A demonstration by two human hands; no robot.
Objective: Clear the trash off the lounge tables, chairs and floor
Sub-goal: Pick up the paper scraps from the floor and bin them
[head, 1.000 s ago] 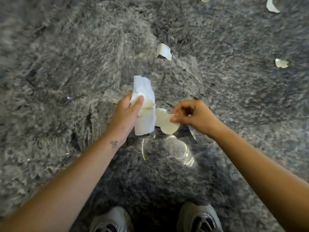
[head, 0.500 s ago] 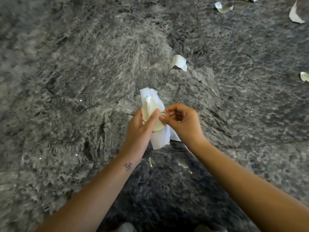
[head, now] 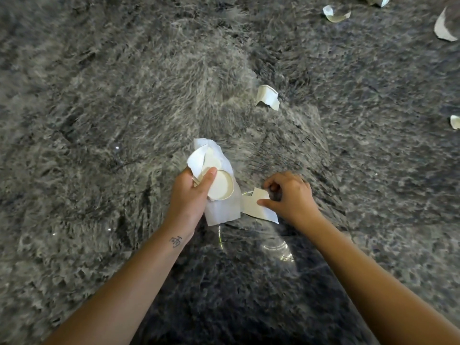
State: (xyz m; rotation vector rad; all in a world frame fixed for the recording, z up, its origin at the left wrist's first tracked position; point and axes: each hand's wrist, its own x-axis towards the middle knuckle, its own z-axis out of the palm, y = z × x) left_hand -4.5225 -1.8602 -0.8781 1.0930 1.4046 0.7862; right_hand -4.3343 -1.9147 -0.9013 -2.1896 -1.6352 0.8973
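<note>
At centre of view, left hand (head: 189, 195): fingers and thumb are curled round a bundle of paper scraps (head: 220, 215). The thumb lies across its front.
Bundle contents: crumpled white sheets, with a round paper disc (head: 220, 188) with a raised rim at the front, just beside the thumb tip.
Right hand (head: 291, 195): thumb and curled fingers pinch a torn white piece (head: 256, 207) by its right edge.
Torn white piece, position: just right of the bundle. Its left edge meets the bundle's lower sheet; touching or overlapping cannot be told.
Below the hands: a clear glossy thing (head: 276, 247) with curved glints. Its kind cannot be told.
Floor: a grey shaggy rug (head: 99, 120) fills the view.
Loose trash, near: one curled scrap (head: 267, 97) lies on the rug beyond the hands, well apart from them.
Loose trash, far: a curved shard (head: 336, 13) and a larger white shard (head: 441, 28) lie at top right. A small fragment (head: 455, 122) is cut by the right edge.
</note>
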